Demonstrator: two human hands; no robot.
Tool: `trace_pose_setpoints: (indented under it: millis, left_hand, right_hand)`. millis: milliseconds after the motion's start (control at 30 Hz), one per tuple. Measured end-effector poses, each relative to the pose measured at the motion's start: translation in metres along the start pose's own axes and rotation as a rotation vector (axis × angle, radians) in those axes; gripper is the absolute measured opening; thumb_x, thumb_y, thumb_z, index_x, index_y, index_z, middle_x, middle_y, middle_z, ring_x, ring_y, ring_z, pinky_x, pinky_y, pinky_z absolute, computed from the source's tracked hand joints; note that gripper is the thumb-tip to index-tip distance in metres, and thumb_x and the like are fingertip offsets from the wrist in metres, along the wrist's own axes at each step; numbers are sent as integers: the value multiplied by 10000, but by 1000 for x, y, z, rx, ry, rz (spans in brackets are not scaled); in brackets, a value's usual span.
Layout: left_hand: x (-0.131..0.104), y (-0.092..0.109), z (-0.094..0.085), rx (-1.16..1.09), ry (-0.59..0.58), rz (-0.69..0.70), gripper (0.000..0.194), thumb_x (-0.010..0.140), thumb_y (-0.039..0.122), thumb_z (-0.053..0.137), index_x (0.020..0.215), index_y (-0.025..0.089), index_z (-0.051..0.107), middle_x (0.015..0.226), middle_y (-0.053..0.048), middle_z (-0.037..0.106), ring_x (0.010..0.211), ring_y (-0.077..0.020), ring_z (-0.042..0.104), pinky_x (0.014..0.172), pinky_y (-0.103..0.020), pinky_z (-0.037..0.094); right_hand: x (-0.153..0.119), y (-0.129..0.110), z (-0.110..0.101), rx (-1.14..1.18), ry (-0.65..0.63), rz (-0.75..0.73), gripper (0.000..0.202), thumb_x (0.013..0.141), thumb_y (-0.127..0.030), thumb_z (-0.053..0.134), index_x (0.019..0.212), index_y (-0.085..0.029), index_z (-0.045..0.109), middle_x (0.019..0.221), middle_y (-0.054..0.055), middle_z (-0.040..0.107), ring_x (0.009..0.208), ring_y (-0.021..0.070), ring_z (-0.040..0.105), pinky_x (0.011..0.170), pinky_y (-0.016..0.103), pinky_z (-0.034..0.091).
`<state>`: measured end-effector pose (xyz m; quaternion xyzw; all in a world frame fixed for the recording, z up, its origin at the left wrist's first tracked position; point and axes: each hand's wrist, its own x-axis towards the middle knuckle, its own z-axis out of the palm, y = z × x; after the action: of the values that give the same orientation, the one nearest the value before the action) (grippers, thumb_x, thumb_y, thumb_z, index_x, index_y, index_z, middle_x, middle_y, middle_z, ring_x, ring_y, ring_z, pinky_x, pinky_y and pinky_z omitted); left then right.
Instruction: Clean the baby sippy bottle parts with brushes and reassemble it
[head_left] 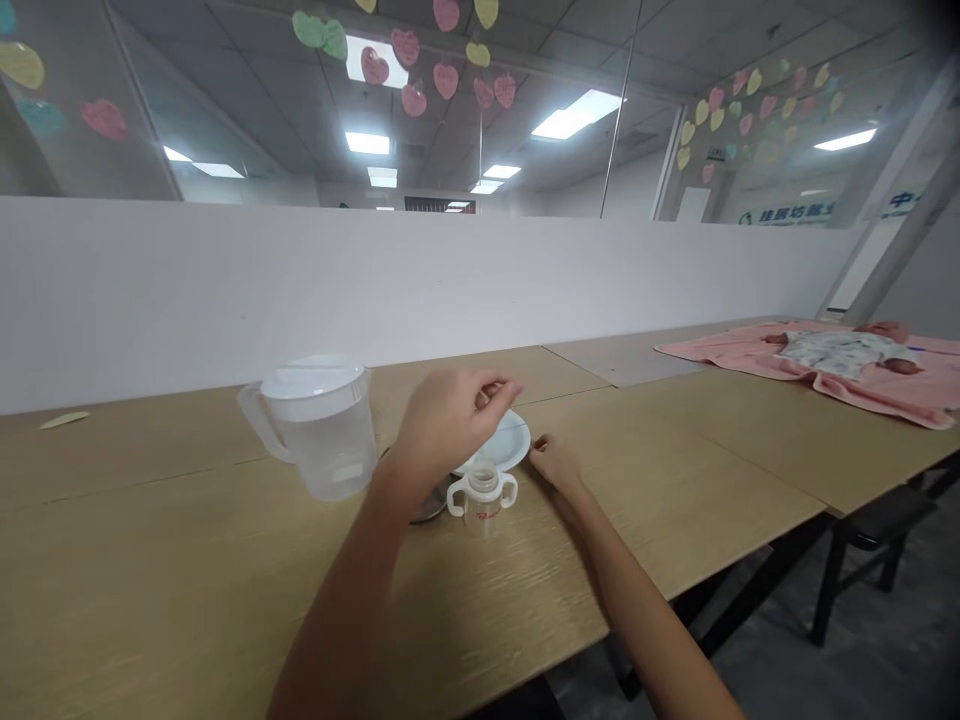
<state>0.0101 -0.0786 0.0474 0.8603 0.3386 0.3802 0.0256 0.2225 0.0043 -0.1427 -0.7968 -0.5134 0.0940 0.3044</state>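
Observation:
My left hand (454, 420) is raised over the white plate (514, 440), with its fingers curled and the thumb pressed towards them. Whatever it may hold is hidden or too small to see. Down at the plate's right edge is my right hand (555, 463), its fingers bent together; I cannot tell whether they pinch the rim. In front of the plate stands an uncapped clear baby bottle (484, 505) with two white handles and red lettering. A dark round dish (431, 507) is partly covered by my left wrist. Left of that wrist stands a clear pitcher (334, 445) with a white lid, holding clear liquid.
The wooden tabletop (187, 600) runs up to a white partition (247, 290) with glass above. At the far right a pink towel (847, 395) bears a small baby-like figure (840, 350) in patterned clothes. A flat pale piece (65, 420) lies far left. A black stool (885, 520) stands beyond the table's edge.

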Motion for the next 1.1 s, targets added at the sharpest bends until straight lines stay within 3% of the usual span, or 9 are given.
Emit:
trace_pose_setpoints:
  millis: [67,133,200,267,433,733,833,967,1100]
  left_hand:
    - [19,-29,30,189,-253,-132,292,866,287,454,1011,190,688,930,-81,712,859,-229,640,747,-310,475]
    - [27,-62,58,192,-522,-217,332,812,151,473,1075,204,667,1027,-70,698,905,-203,636,773,-268,467]
    - [26,-89,83,167,-636,-230,349,715,64,525,971,208,714,908,-41,727,808,-171,656,702,-211,472]
    - [21,-108,102,160,-673,-240,349,696,59,522,951,189,722,928,-54,727,830,-176,655,699,-207,472]
    - [14,-118,127,158,-687,-233,335,717,115,503,956,194,724,1030,-67,705,919,-197,640,751,-228,461]
    - [15,-118,143,195,-635,-204,356,634,163,596,959,235,722,989,-86,706,858,-241,646,679,-268,456]
    - [16,-120,139,202,-552,-220,277,646,152,584,876,201,730,889,-95,707,808,-232,640,675,-272,448]
    - [20,-121,122,170,-399,-233,238,750,201,533,928,206,692,781,-53,682,762,-187,622,694,-254,439]
    - [24,-123,107,98,-208,-217,214,834,245,467,928,179,648,908,-78,656,876,-204,596,787,-295,437]
  right_hand:
    - [0,-2,-1,-19,-65,8,331,732,-395,527,920,-168,679,886,116,697,819,239,636,633,269,410]
    - [0,-3,-1,-55,-100,15,331,733,-370,510,923,-161,682,929,132,695,871,252,637,651,273,414]
    - [1,-3,-1,-83,-98,28,315,731,-326,496,904,-145,687,931,150,693,882,263,638,654,279,417]
    - [1,-3,-2,-85,-89,47,303,735,-291,480,892,-132,686,918,162,692,874,269,642,650,283,417]
    - [2,0,-2,-56,-57,76,289,759,-249,463,928,-131,665,928,155,688,877,257,642,660,279,417]
    - [4,5,-2,61,57,140,275,816,-294,443,942,-153,643,908,115,681,854,229,632,645,265,405]
    - [4,7,-4,107,110,168,308,837,-289,401,1011,-159,620,916,99,678,837,205,627,638,251,401]
    - [3,5,-7,158,178,176,381,865,-259,307,1146,-166,547,958,92,669,864,198,616,656,252,391]
    - [-3,-3,-8,214,286,137,437,878,-258,224,1227,-159,467,1027,98,645,888,211,602,681,269,374]
